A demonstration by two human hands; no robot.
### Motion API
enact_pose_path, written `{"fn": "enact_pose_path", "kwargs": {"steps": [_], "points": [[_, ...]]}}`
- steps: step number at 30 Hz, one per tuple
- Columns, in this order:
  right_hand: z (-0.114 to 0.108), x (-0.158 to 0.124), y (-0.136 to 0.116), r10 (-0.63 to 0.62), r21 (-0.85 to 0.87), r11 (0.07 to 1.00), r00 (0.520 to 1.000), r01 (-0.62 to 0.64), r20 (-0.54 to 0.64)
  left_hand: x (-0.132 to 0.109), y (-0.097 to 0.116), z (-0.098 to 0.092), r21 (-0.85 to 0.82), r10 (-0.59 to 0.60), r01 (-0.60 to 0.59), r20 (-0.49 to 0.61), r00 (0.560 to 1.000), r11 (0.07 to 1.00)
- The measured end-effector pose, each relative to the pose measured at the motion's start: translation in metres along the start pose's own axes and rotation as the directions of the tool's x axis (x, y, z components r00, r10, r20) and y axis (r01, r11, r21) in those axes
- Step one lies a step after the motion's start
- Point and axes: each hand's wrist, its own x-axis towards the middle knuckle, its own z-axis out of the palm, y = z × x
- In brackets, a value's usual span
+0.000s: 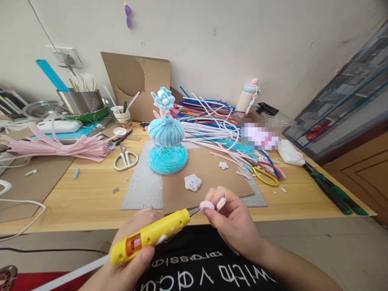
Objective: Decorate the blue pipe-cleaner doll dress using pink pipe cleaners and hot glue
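Note:
My left hand is wrapped round a yellow hot glue gun, with a long white glue stick coming out of its rear. The gun's metal nozzle meets the edge of a small pale-lilac pipe cleaner coil. My right hand pinches that coil between thumb and fingers, and a short white fuzzy end sticks out past them. Beyond my hands, a pale star-shaped fuzzy piece and a smaller flower lie on brown cardboard. A blue pipe cleaner figure stands upright on a round coiled base.
White-handled scissors lie left of the figure, yellow-and-red-handled ones to the right. Pipe cleaner bundles cover the back, and pink ones the left. Green-black pliers lie by the right edge. A white cable loops at left.

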Motion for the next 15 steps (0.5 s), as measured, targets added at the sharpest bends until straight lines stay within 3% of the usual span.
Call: {"fn": "enact_pose_path", "kwargs": {"steps": [9,13,15], "points": [[0.0,-0.001,0.001,0.006,0.008,1.0,1.0,-0.006,-0.009,0.0,0.001,0.002,-0.006,-0.054,0.054,0.003,0.999,0.999],[-0.001,0.0,0.002,0.105,0.145,0.984,0.994,-0.102,-0.013,0.0,0.001,-0.002,0.028,-0.027,0.025,0.101,0.994,0.999],[-0.002,0.002,0.001,0.176,0.254,0.952,0.984,-0.172,0.007,-0.002,-0.003,-0.007,0.049,-0.044,0.039,0.1,0.994,0.998]]}}
